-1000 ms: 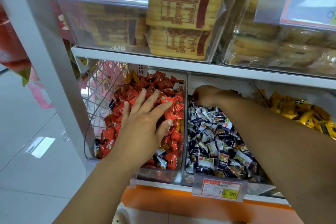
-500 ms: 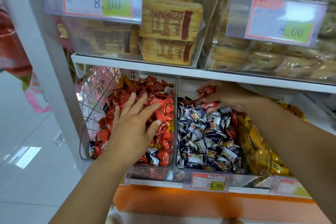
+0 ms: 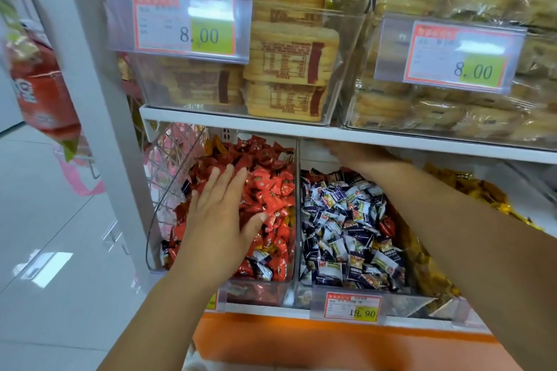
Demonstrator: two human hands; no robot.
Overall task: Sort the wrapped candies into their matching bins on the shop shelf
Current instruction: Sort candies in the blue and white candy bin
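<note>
Hands apart — left hand flat on red candies

red candies | navy-and-white candies | yellow candies | orange shelf base

Bright even shop light, window glare on the glossy floor, motion-blurred right hand, wide-angle bending at frame edges

Three candy bins, three price tags, two hands.
</note>
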